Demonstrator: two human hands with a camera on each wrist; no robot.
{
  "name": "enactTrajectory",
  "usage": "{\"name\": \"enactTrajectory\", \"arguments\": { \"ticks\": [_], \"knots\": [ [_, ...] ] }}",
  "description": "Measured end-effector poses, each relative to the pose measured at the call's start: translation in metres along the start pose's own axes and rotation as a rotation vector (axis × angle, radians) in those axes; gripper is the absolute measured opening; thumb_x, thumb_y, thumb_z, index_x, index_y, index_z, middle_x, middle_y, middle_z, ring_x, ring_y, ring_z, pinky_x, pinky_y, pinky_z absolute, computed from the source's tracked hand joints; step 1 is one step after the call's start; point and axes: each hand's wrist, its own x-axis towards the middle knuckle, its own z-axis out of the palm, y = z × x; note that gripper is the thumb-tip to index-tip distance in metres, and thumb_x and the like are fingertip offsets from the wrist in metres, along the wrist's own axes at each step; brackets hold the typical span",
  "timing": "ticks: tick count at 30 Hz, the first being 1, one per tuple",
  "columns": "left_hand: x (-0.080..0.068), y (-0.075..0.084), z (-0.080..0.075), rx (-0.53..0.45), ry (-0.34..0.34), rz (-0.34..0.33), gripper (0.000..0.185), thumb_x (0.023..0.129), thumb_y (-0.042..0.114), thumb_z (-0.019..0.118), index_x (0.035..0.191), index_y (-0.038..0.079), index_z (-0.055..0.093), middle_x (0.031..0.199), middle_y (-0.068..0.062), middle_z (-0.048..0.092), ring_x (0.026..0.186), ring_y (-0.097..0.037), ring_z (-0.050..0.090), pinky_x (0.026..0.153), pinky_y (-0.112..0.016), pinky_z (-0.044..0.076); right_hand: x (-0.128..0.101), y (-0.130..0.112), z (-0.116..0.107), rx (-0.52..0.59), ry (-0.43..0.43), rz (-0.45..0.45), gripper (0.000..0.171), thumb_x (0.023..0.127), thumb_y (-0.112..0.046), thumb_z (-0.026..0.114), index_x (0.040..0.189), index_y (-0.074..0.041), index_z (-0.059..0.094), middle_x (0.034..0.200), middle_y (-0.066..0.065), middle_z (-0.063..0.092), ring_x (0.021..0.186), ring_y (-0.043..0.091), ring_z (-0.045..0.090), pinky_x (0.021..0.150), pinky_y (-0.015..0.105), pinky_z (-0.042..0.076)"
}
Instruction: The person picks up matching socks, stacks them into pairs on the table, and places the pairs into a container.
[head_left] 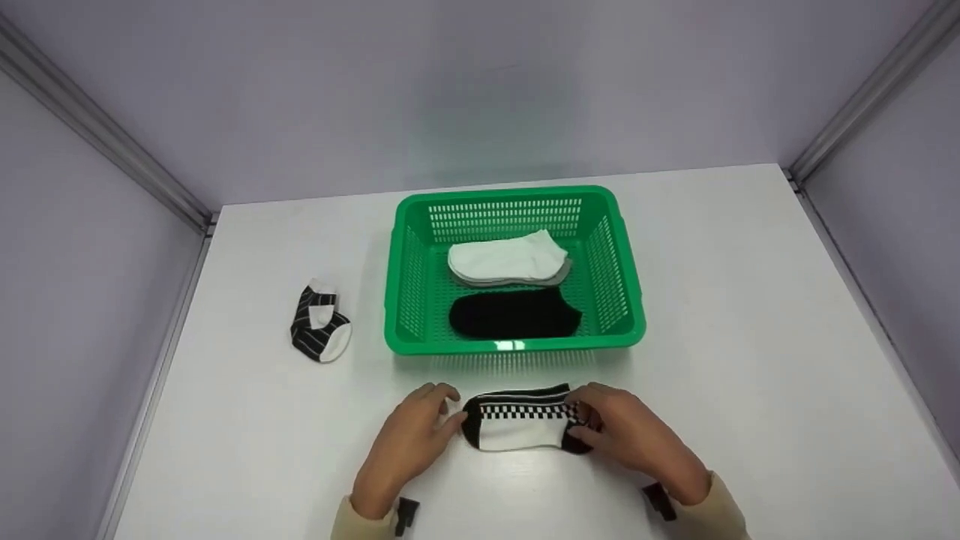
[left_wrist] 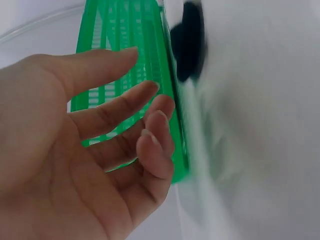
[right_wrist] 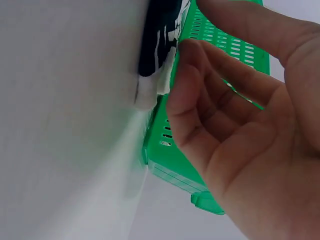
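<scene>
1. At far left we see a folded striped sock pair (head_left: 320,331), soft knit, lying alone on the smooth white table (head_left: 750,315)
2. Our left hand (head_left: 409,439) touches the heel end of the checkered sock (head_left: 521,424) with loosely curved fingers, gripping nothing
3. That sock lies flat just in front of the rigid green basket (head_left: 630,300), which holds a white pair and a black one
4. Our right hand (head_left: 630,435) pinches its toe end; a loose pinch could let the layers slide askew
</scene>
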Motion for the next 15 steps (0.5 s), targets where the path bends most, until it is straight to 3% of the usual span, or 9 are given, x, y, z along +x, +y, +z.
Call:
{"name": "enactTrajectory", "arguments": {
  "ticks": [4,10,15],
  "knots": [
    [0.002,-0.019,-0.015,0.014,0.103,-0.069,0.028,0.100,0.021,0.071,0.123,0.005,0.068,0.110,-0.009,0.066,0.104,-0.022,0.064,0.089,-0.042,0.056,-0.001,-0.002,-0.001,0.005,0.048,-0.017,0.024,0.089,-0.010,0.083,0.111,-0.011,0.074,0.085,-0.009,0.061,0.076,0.003,0.053,0.067,0.022,0.048],
    [0.019,-0.051,-0.038,-0.089,0.275,-0.162,0.058,0.102,0.016,0.067,0.150,-0.006,0.042,0.140,-0.027,0.047,0.131,-0.040,0.053,0.111,-0.055,0.047,-0.001,-0.003,-0.003,0.013,0.099,-0.010,0.020,0.090,-0.011,0.082,0.108,-0.013,0.074,0.082,-0.013,0.060,0.075,0.003,0.054,0.067,0.021,0.048],
    [0.036,-0.072,-0.057,-0.188,0.371,-0.241,0.054,0.103,0.018,0.065,0.148,-0.004,0.045,0.147,-0.030,0.038,0.142,-0.044,0.036,0.118,-0.060,0.038,-0.001,-0.003,-0.004,0.026,0.096,-0.001,0.018,0.092,-0.013,0.080,0.109,-0.013,0.074,0.081,-0.012,0.060,0.073,0.003,0.054,0.064,0.021,0.048]
  ]
}}
